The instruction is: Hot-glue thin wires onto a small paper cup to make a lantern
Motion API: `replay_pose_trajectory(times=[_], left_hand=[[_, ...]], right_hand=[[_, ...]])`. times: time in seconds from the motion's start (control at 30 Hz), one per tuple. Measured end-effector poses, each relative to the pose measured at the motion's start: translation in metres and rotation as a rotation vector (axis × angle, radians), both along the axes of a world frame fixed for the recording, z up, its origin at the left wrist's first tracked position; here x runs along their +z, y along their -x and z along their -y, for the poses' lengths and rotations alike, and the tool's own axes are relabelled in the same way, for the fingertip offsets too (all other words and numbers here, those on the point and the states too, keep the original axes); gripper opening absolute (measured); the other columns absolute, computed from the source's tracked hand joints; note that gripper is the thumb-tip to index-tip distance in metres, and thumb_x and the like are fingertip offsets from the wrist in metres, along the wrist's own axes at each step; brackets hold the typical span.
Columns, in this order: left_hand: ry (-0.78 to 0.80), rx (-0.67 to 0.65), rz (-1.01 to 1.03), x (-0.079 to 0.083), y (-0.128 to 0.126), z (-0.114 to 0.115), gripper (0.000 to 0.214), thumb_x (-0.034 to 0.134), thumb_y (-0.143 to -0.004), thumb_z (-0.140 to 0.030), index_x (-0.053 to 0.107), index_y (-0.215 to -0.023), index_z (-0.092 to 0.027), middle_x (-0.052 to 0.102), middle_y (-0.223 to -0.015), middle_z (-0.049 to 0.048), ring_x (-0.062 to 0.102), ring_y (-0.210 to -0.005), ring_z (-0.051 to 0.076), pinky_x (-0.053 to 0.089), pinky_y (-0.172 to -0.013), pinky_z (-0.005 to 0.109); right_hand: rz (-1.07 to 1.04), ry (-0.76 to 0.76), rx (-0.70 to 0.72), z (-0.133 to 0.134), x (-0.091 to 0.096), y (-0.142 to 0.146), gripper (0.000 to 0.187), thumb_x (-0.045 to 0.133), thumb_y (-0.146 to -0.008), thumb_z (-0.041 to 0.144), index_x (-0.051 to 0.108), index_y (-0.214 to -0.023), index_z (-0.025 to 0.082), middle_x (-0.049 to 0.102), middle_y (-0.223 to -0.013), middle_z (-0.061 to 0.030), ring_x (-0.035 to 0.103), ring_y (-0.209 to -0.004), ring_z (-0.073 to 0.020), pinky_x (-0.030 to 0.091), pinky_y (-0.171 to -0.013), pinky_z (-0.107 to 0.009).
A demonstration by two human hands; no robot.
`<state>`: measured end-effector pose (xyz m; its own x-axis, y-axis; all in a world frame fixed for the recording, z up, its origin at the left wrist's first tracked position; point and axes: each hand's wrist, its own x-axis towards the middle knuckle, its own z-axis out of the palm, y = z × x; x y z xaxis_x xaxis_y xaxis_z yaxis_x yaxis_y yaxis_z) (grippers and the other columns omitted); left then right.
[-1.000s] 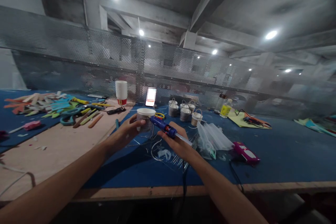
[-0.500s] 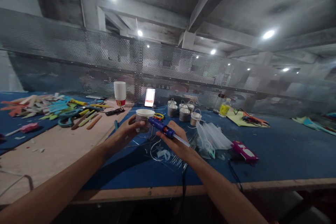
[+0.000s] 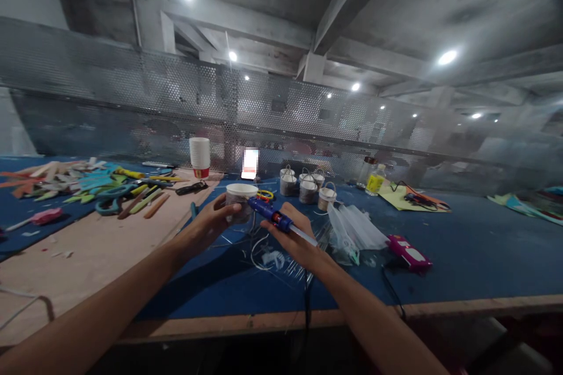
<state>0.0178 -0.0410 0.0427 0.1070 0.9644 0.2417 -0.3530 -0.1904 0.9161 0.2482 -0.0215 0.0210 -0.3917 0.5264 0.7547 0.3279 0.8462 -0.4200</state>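
Observation:
My left hand (image 3: 210, 225) is wrapped round a small white paper cup (image 3: 240, 199) held just above the blue table (image 3: 461, 258). My right hand (image 3: 294, 235) grips a blue glue gun (image 3: 271, 215). Its nozzle points left, at the cup's side. A clear glue stick juts out of the gun's back end, and a black cord drops from my right hand over the table's front edge.
Several small handled cups (image 3: 308, 186) stand behind my hands. Clear plastic bags (image 3: 356, 229) and a pink device (image 3: 410, 254) lie to the right. A stack of paper cups (image 3: 199, 156), scissors and coloured sticks (image 3: 118, 190) sit on the left, on a bare wooden board (image 3: 88, 246). A perforated metal screen (image 3: 176, 99) backs the table.
Both hands, the cup and the glue gun keep the same hold. The view has shifted slightly, nothing else moved.

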Motion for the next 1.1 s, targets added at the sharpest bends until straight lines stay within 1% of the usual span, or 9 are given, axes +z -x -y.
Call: replay_pose_trajectory(times=[0.17, 0.33, 0.5, 0.63, 0.77, 0.93, 1.0, 1.1], left_hand=[[-0.001, -0.013, 0.003, 0.000, 0.000, 0.000, 0.036, 0.086, -0.078, -0.025, 0.075, -0.112, -0.019, 0.078, -0.118, 0.0095, 0.072, -0.107, 0.027, 0.056, -0.095, 0.039], [-0.024, -0.043, 0.002, -0.009, 0.006, -0.007, 0.035, 0.083, -0.082, -0.027, 0.076, -0.116, -0.021, 0.077, -0.124, 0.0090, 0.071, -0.111, 0.027, 0.057, -0.093, 0.036], [-0.017, -0.021, 0.009, -0.014, 0.010, -0.014, 0.034, 0.084, -0.082, -0.027, 0.077, -0.114, -0.020, 0.078, -0.122, 0.0100, 0.072, -0.112, 0.027, 0.055, -0.099, 0.037], [-0.022, -0.024, 0.020, -0.013, 0.009, -0.012, 0.036, 0.083, -0.082, -0.027, 0.076, -0.116, -0.020, 0.078, -0.121, 0.0101, 0.072, -0.112, 0.027, 0.055, -0.099, 0.038], [-0.022, -0.018, 0.017, -0.010, 0.008, -0.008, 0.037, 0.083, -0.082, -0.027, 0.076, -0.118, -0.020, 0.077, -0.124, 0.0095, 0.070, -0.116, 0.028, 0.053, -0.103, 0.040], [-0.027, -0.040, 0.000, -0.008, 0.009, -0.006, 0.044, 0.081, -0.084, -0.028, 0.074, -0.126, -0.020, 0.075, -0.129, 0.0112, 0.067, -0.122, 0.029, 0.051, -0.108, 0.042], [-0.019, -0.034, 0.004, -0.008, 0.009, -0.006, 0.044, 0.083, -0.083, -0.029, 0.075, -0.125, -0.020, 0.076, -0.128, 0.0111, 0.067, -0.122, 0.030, 0.052, -0.106, 0.041], [-0.012, -0.014, 0.016, -0.009, 0.011, -0.008, 0.038, 0.084, -0.082, -0.028, 0.077, -0.119, -0.022, 0.077, -0.127, 0.0093, 0.067, -0.123, 0.029, 0.052, -0.106, 0.039]], right_hand=[[-0.018, 0.007, 0.008, 0.000, -0.001, 0.000, 0.032, 0.066, -0.099, 0.042, 0.056, -0.078, 0.021, 0.057, -0.086, -0.0007, 0.055, -0.074, -0.0136, 0.045, -0.066, -0.028], [-0.036, 0.022, 0.012, 0.000, 0.000, -0.001, 0.033, 0.067, -0.099, 0.041, 0.055, -0.076, 0.021, 0.055, -0.084, 0.0005, 0.054, -0.073, -0.0130, 0.045, -0.068, -0.028], [-0.052, 0.026, 0.016, 0.001, 0.002, -0.001, 0.034, 0.067, -0.098, 0.041, 0.052, -0.074, 0.021, 0.053, -0.081, 0.0012, 0.052, -0.069, -0.0128, 0.044, -0.065, -0.028], [-0.061, 0.041, 0.025, 0.001, 0.002, -0.001, 0.036, 0.067, -0.098, 0.042, 0.051, -0.074, 0.021, 0.052, -0.081, 0.0013, 0.051, -0.069, -0.0128, 0.042, -0.065, -0.028], [-0.074, 0.064, 0.024, 0.001, 0.001, -0.001, 0.036, 0.068, -0.097, 0.044, 0.052, -0.075, 0.021, 0.053, -0.082, 0.0014, 0.050, -0.069, -0.0123, 0.042, -0.065, -0.027], [-0.070, 0.069, 0.011, 0.001, 0.001, -0.002, 0.037, 0.067, -0.098, 0.045, 0.052, -0.074, 0.021, 0.054, -0.081, 0.0011, 0.050, -0.069, -0.0127, 0.043, -0.067, -0.027], [-0.071, 0.068, 0.011, 0.000, 0.000, -0.002, 0.036, 0.067, -0.098, 0.046, 0.053, -0.075, 0.021, 0.055, -0.082, 0.0010, 0.050, -0.069, -0.0128, 0.044, -0.068, -0.028], [-0.072, 0.065, 0.005, -0.002, -0.001, -0.003, 0.036, 0.067, -0.098, 0.046, 0.053, -0.076, 0.021, 0.055, -0.082, 0.0008, 0.051, -0.069, -0.0131, 0.044, -0.067, -0.028]])
